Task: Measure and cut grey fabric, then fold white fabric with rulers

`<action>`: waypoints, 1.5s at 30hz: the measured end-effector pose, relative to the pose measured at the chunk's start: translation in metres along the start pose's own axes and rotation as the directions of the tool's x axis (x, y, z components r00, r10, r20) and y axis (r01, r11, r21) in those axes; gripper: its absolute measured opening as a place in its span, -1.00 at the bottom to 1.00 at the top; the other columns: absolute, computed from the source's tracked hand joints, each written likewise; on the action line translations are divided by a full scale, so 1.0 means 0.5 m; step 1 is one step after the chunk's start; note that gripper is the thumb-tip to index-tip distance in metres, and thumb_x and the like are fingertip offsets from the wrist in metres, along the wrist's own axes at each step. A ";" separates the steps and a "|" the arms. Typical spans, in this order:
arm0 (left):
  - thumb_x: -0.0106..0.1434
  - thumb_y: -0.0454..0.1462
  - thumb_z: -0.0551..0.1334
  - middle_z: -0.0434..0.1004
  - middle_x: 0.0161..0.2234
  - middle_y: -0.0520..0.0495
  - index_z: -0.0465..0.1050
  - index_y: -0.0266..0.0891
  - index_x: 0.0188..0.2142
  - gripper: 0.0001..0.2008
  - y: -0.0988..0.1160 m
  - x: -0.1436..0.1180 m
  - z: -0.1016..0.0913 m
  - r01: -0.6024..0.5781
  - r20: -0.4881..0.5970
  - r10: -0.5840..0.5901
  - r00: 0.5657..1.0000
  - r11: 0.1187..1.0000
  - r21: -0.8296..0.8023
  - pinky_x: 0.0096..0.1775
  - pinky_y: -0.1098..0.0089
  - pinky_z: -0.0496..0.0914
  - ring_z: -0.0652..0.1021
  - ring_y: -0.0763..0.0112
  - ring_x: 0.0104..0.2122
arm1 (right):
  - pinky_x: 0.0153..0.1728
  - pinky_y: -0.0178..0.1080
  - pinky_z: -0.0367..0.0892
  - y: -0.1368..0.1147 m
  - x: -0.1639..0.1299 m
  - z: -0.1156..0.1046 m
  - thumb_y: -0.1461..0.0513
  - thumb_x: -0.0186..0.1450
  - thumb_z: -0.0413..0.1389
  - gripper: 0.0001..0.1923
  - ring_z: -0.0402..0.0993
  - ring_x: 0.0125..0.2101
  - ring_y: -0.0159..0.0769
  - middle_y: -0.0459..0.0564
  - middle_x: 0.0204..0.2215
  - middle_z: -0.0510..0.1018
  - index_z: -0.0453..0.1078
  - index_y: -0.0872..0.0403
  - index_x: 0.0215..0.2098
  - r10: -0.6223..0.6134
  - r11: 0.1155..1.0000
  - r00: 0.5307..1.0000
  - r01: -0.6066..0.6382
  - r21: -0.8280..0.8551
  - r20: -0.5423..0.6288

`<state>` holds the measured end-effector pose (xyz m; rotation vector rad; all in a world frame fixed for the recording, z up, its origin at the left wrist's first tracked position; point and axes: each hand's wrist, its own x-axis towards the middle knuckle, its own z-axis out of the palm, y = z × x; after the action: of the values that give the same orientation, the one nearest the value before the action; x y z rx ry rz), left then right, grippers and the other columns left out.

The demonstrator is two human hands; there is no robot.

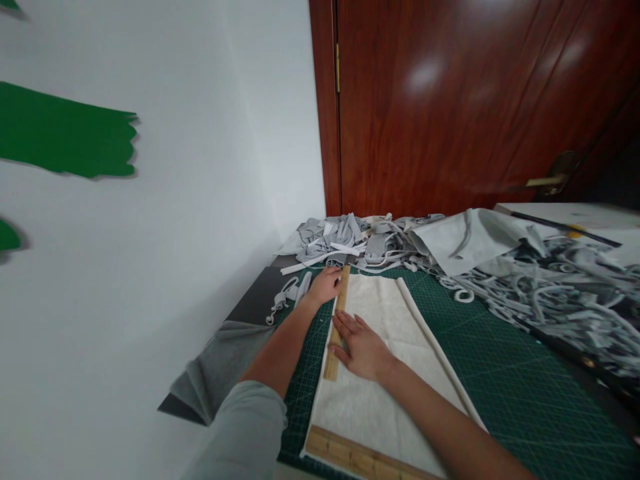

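A long piece of off-white fabric (395, 333) lies on a green cutting mat (470, 347). Along its left edge rests a narrow wooden ruler (331, 365). My right hand (364, 348) presses flat, fingers spread, across the ruler's middle and the fabric. My left hand (325, 287) is at the far end of this ruler, against its left side. Its fingers are drawn together; whatever they pinch is too small or hidden to make out. A second, wider wooden ruler (357, 457) lies across the near end of the fabric, touched by neither hand.
Grey and white fabric scraps (350, 233) are heaped along the back, with more strips (560, 287) at the right. Folded grey cloth (225, 360) lies left, beside the white wall (190, 200). A long black tool (575, 357) rests at the right. Behind stands a wooden door (430, 113).
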<state>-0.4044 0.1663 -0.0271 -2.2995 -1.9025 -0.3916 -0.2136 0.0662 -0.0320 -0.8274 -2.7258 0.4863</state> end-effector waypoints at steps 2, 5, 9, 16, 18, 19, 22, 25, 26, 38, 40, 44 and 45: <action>0.30 -0.27 0.07 0.27 0.20 -0.02 0.35 -0.16 0.12 -0.60 0.006 -0.013 0.001 -0.096 0.049 0.096 0.994 0.995 -0.012 0.20 0.39 0.11 0.26 0.38 0.18 | 0.26 -0.03 -0.14 0.001 0.000 0.000 0.01 0.34 -0.11 -0.29 -0.07 0.29 -0.08 0.24 0.30 0.03 0.00 0.29 0.31 0.002 1.000 1.000 -0.002 0.001 -0.007; 0.34 -0.17 0.07 0.14 0.27 0.02 0.25 -0.14 0.19 -0.57 0.011 -0.028 0.005 -0.176 0.125 0.178 0.976 0.984 -0.025 0.23 0.36 0.03 0.16 0.37 0.24 | 0.26 -0.03 -0.14 -0.001 0.003 0.000 -0.01 0.35 -0.12 -0.29 -0.07 0.29 -0.07 0.25 0.30 0.03 0.00 0.28 0.31 0.002 1.000 1.000 -0.002 0.000 0.002; 0.38 -0.12 -0.01 -0.01 0.31 -0.03 0.01 -0.12 0.29 -0.49 0.011 -0.031 0.010 -0.162 0.188 0.163 0.968 0.987 -0.026 0.24 0.15 0.00 0.07 0.27 0.28 | 0.26 0.01 -0.14 -0.010 -0.002 -0.004 -0.03 0.37 -0.18 -0.28 -0.10 0.29 -0.07 0.26 0.31 -0.02 -0.04 0.28 0.32 0.021 0.999 1.000 -0.021 -0.025 0.015; 0.39 -0.08 -0.06 -0.12 0.34 0.09 -0.05 0.01 0.30 -0.49 0.007 -0.029 0.019 -0.123 0.231 0.123 0.965 0.992 -0.015 0.20 -0.08 -0.03 -0.01 0.11 0.29 | 0.27 0.06 -0.15 0.015 -0.151 0.007 -0.04 0.40 -0.22 -0.32 -0.14 0.30 -0.10 0.19 0.31 -0.05 -0.08 0.21 0.33 0.079 0.985 0.996 -0.085 -0.149 -0.045; 0.39 -0.07 -0.07 -0.13 0.34 0.10 -0.06 0.03 0.30 -0.49 0.006 -0.027 0.022 -0.122 0.238 0.122 0.964 0.992 -0.014 0.20 -0.09 -0.04 -0.01 0.10 0.29 | 0.26 0.05 -0.09 0.039 -0.218 0.009 -0.04 0.40 -0.20 -0.35 -0.09 0.29 -0.14 0.12 0.31 0.01 -0.10 0.09 0.34 0.071 0.982 0.994 -0.084 -0.172 -0.082; 0.39 -0.07 -0.07 -0.13 0.34 0.11 -0.07 0.04 0.30 -0.49 0.005 -0.026 0.023 -0.122 0.242 0.122 0.963 0.992 -0.014 0.20 -0.08 -0.05 -0.02 0.11 0.29 | 0.26 0.04 -0.07 0.051 -0.248 0.009 -0.02 0.40 -0.18 -0.36 -0.07 0.29 -0.16 0.08 0.31 0.02 -0.14 0.04 0.35 0.064 0.980 0.992 -0.083 -0.183 -0.108; 0.40 -0.06 -0.09 -0.16 0.35 0.12 -0.10 0.08 0.31 -0.49 0.004 -0.023 0.024 -0.119 0.256 0.119 0.959 0.993 -0.017 0.21 -0.05 -0.07 -0.03 0.15 0.30 | 0.24 0.04 -0.01 0.079 -0.310 0.003 -0.01 0.39 -0.14 -0.33 -0.05 0.28 -0.17 0.02 0.31 0.02 -0.28 -0.04 0.36 0.067 0.971 0.986 -0.099 -0.216 -0.151; 0.40 -0.05 -0.10 -0.18 0.35 0.12 -0.14 0.08 0.31 -0.48 0.004 -0.022 0.022 -0.118 0.270 0.119 0.955 0.993 -0.022 0.21 -0.07 -0.07 -0.04 0.14 0.30 | 0.24 0.03 0.01 0.093 -0.330 -0.003 -0.02 0.38 -0.12 -0.30 -0.06 0.29 -0.18 0.02 0.32 0.00 -0.33 -0.05 0.36 0.068 0.967 0.988 -0.099 -0.235 -0.136; 0.40 -0.04 -0.10 -0.19 0.35 0.12 -0.15 0.08 0.32 -0.48 0.005 -0.021 0.021 -0.118 0.274 0.120 0.954 0.993 -0.024 0.21 -0.08 -0.07 -0.04 0.14 0.30 | 0.24 0.03 0.00 0.096 -0.330 -0.004 -0.01 0.38 -0.12 -0.30 -0.07 0.29 -0.18 0.02 0.32 0.00 -0.34 -0.05 0.36 0.063 0.967 0.989 -0.093 -0.237 -0.132; 0.39 -0.04 -0.11 -0.20 0.35 0.14 -0.18 0.10 0.32 -0.47 0.004 -0.020 0.027 -0.113 0.272 0.113 0.956 0.993 -0.016 0.21 -0.06 -0.09 -0.05 0.14 0.30 | 0.13 -0.17 0.22 -0.009 -0.352 0.007 -0.02 0.32 -0.02 -0.22 0.16 0.21 -0.17 0.10 0.24 0.21 -0.18 0.15 0.35 -0.366 0.876 0.920 0.292 -0.384 -0.137; 0.39 -0.03 -0.11 -0.21 0.35 0.14 -0.18 0.10 0.32 -0.46 0.003 -0.019 0.029 -0.114 0.273 0.114 0.955 0.993 -0.015 0.21 -0.07 -0.09 -0.05 0.14 0.30 | 0.10 -0.27 0.24 -0.022 -0.356 0.032 0.05 0.36 -0.04 -0.30 0.26 0.15 -0.25 0.06 0.16 0.35 -0.11 0.18 0.34 -0.480 0.818 0.860 0.366 -0.443 -0.175; 0.39 -0.02 -0.12 -0.21 0.35 0.14 -0.19 0.09 0.32 -0.46 0.003 -0.020 0.029 -0.116 0.274 0.116 0.955 0.993 -0.017 0.21 -0.08 -0.07 -0.05 0.14 0.30 | 0.09 -0.38 0.22 -0.027 -0.364 0.063 0.32 0.39 -0.16 -0.50 0.29 0.12 -0.39 -0.07 0.12 0.42 0.04 0.14 0.29 -0.517 0.792 0.828 0.368 -0.487 -0.216; 0.39 -0.02 -0.12 -0.21 0.35 0.14 -0.19 0.09 0.32 -0.46 0.004 -0.020 0.029 -0.114 0.273 0.114 0.955 0.993 -0.017 0.21 -0.08 -0.07 -0.05 0.14 0.30 | 0.09 -0.39 0.23 -0.027 -0.366 0.063 0.34 0.39 -0.16 -0.51 0.29 0.11 -0.41 -0.09 0.11 0.44 0.08 0.12 0.28 -0.516 0.795 0.829 0.369 -0.482 -0.216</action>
<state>-0.4027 0.1604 -0.0435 -2.5635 -1.8671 -0.0620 -0.0830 -0.0570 -0.0811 -0.2657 -2.5897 -0.3365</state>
